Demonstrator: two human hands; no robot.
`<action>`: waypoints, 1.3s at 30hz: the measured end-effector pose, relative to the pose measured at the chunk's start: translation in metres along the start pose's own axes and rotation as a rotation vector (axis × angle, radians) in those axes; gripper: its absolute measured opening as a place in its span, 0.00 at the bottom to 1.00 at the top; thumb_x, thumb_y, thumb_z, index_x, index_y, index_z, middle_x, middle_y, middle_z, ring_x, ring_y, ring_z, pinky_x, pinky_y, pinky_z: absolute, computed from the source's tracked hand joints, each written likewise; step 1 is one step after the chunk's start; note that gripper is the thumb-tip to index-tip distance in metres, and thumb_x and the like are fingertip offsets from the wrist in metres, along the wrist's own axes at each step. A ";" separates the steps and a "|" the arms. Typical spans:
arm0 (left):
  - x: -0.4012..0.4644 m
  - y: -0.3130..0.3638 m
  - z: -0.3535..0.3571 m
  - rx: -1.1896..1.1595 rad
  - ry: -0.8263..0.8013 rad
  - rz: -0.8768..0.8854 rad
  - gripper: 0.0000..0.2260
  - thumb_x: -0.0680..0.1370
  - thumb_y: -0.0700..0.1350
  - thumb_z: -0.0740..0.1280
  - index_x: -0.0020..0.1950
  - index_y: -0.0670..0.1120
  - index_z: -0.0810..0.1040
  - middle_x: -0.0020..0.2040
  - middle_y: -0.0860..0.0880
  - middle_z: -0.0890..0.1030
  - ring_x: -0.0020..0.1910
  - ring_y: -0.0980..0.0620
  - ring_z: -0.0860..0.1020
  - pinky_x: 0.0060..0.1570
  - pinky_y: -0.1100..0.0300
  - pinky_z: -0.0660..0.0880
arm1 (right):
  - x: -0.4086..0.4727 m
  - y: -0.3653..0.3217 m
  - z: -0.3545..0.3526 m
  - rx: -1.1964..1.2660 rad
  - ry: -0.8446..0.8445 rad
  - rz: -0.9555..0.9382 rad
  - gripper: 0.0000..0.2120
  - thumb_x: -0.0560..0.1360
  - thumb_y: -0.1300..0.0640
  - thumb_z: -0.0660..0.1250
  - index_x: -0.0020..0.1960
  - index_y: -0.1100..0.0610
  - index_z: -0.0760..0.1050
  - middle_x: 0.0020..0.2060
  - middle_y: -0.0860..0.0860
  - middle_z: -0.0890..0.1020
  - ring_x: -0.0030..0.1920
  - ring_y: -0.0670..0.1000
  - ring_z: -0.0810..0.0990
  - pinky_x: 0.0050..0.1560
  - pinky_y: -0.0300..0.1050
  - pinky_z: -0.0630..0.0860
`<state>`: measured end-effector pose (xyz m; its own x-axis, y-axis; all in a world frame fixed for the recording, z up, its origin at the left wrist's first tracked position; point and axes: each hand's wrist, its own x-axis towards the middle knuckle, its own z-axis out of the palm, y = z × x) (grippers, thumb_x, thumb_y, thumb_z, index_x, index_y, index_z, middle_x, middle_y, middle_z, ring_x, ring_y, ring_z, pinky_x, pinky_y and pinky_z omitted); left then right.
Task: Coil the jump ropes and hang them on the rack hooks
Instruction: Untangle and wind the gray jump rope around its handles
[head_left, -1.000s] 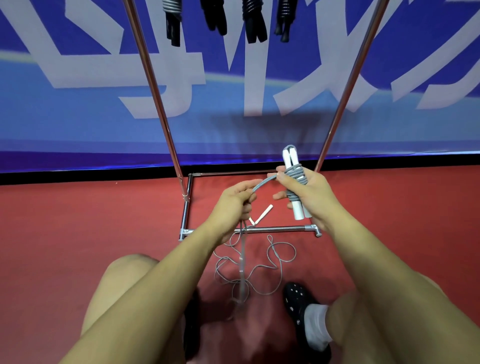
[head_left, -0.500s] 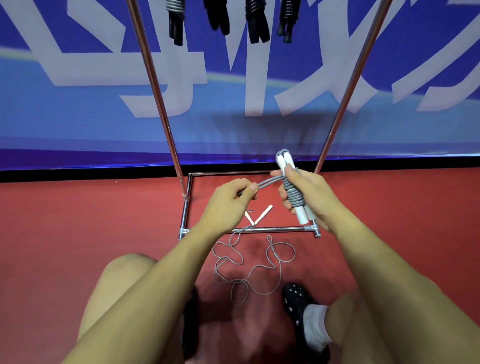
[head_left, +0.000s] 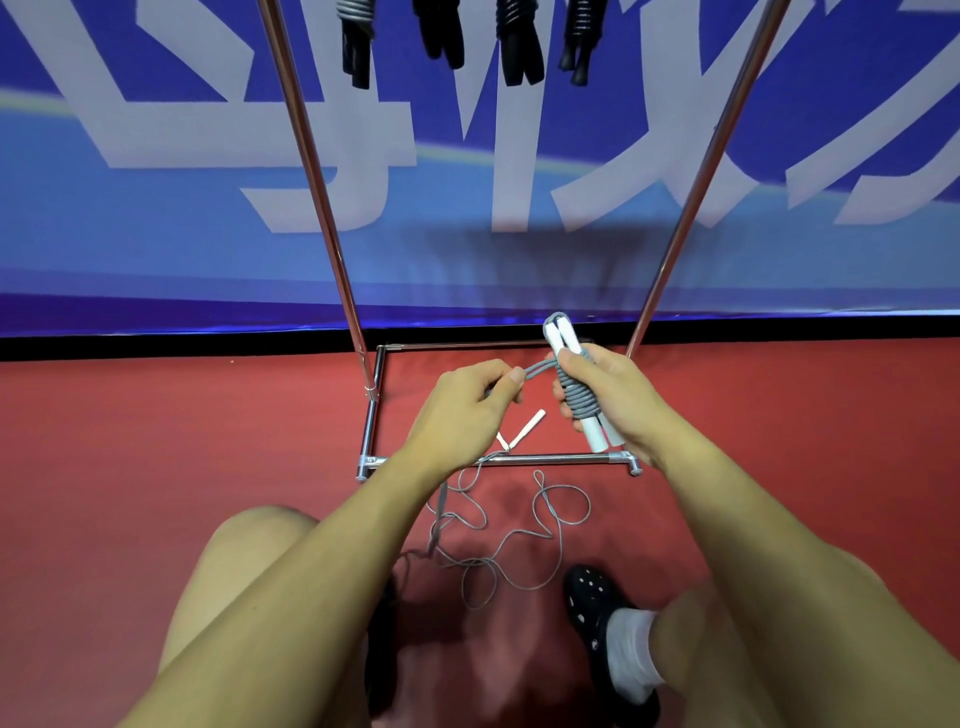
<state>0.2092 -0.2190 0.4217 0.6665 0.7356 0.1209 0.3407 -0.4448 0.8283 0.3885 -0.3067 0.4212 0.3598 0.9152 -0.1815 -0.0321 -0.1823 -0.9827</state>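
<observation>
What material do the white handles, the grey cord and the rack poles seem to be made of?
White handles: likely smooth plastic, evenly white, faint sheen.
Grey cord: probably rubbery PVC, matte, bends into soft loops.
Rack poles: metal, polished chrome or steel, with bright mirror streaks.

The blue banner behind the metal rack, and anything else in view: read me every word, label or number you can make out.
Blue banner: huge white strokes, seemingly parts of characters, cropped by the frame; no whole character readable.
White jump rope handles: no print visible.
Black perforated shoe: no logo legible.
</observation>
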 end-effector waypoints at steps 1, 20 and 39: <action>0.000 0.001 0.000 0.007 -0.017 -0.007 0.16 0.84 0.52 0.62 0.39 0.49 0.78 0.26 0.55 0.70 0.27 0.56 0.66 0.33 0.56 0.64 | 0.001 0.001 0.001 -0.018 0.005 -0.012 0.09 0.84 0.48 0.63 0.53 0.54 0.75 0.36 0.52 0.80 0.35 0.54 0.76 0.33 0.44 0.73; -0.005 0.006 -0.002 -0.039 -0.100 -0.091 0.23 0.84 0.54 0.57 0.36 0.46 0.82 0.26 0.51 0.65 0.27 0.50 0.63 0.32 0.54 0.62 | 0.004 0.021 0.008 -0.445 -0.022 -0.117 0.13 0.81 0.51 0.69 0.63 0.54 0.78 0.40 0.40 0.77 0.37 0.38 0.73 0.46 0.40 0.69; 0.000 0.008 -0.012 -0.388 -0.053 -0.176 0.24 0.82 0.56 0.66 0.34 0.39 0.81 0.23 0.49 0.61 0.24 0.52 0.56 0.25 0.61 0.56 | -0.027 -0.011 0.003 0.290 -0.535 0.223 0.24 0.79 0.56 0.66 0.72 0.52 0.63 0.64 0.64 0.81 0.54 0.67 0.85 0.39 0.52 0.84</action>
<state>0.2039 -0.2164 0.4351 0.6568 0.7517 -0.0607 0.1845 -0.0821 0.9794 0.3767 -0.3279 0.4372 -0.1970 0.9328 -0.3016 -0.3300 -0.3528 -0.8756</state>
